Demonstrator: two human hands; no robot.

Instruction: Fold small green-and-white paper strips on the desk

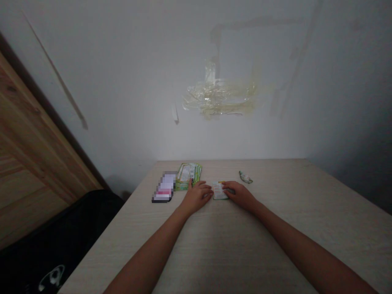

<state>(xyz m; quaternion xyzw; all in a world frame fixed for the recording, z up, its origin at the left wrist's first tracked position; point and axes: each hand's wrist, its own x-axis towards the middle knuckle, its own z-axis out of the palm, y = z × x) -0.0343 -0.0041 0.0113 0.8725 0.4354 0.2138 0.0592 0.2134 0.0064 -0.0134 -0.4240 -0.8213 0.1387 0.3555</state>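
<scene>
A small white and green printed packet (218,190) lies flat on the table between my two hands. My right hand (241,194) grips its right edge, thumb nearer me and fingers over the far corner. Stretched out from the left, my left hand (198,197) has its fingers apart, with the fingertips at the packet's left edge; whether they touch it I cannot tell. Just beyond my left hand is a fanned pile of similar green and white packets (187,172). To the right, past my right hand, sits a crumpled green and white wrapper (245,177).
A phone (165,187) with a blurred-out screen lies left of the pile. The pale wooden table (275,245) meets a white wall (137,81) bearing old clear tape (222,98). At left are a black bag-like thing (76,228) and wooden boards (27,134).
</scene>
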